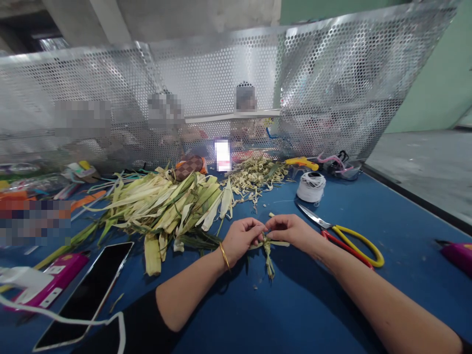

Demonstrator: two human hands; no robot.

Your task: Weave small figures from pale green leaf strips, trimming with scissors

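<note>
My left hand (242,238), with a gold bangle at the wrist, pinches the top of a small figure of tied husk strips (269,260). From the other side my right hand (289,230) is closed on the same piece, its fingertips meeting those of the left. Below the fingers hangs the figure's knotted, twisted tail, and a pale strip sticks out on either side. The fingers hide its upper part. Left of my hands lies a heap of pale green and yellow husks (165,201). Scissors with red and yellow handles (344,238) rest beside my right forearm.
A spool of white thread (311,188) stands behind the scissors. Curled husk scraps (254,177) lie at the back, near a yellow glue gun (302,162). A phone (92,290) with a white cable crossing it lies front left. A perforated metal screen (217,73) bounds the blue table; people sit behind it.
</note>
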